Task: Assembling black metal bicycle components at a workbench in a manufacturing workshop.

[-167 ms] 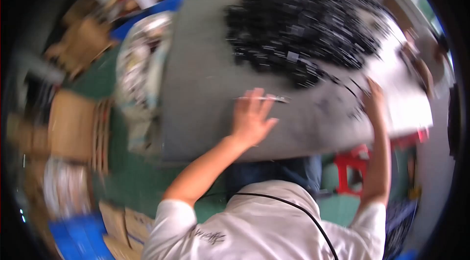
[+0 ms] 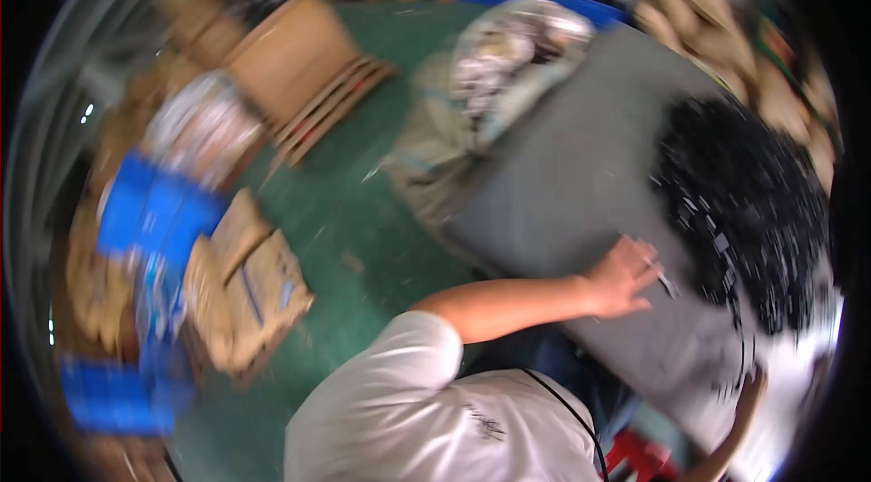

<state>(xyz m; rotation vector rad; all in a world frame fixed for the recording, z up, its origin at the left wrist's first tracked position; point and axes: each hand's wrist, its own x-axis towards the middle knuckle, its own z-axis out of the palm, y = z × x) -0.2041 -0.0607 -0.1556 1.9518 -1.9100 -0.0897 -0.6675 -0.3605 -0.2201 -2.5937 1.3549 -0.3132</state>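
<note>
A grey table point(image 2: 562, 182) slants across the room, and the left hand point(image 2: 621, 278) lies flat on its near edge. Just past the fingertips, further onto the top, spreads a big heap of small black parts point(image 2: 739, 201), with a thin pale piece point(image 2: 665, 284) lying beside the fingers. At the table's far end, well beyond the hand, sits a clear bag point(image 2: 513, 60) of shiny bits. The right hand point(image 2: 751, 387) rests on the near edge too, next to a white sheet point(image 2: 798, 373). Below is a green floor point(image 2: 354, 237), with cardboard boxes point(image 2: 249, 287) and blue crates point(image 2: 150, 210) well to the left of the hands.
</note>
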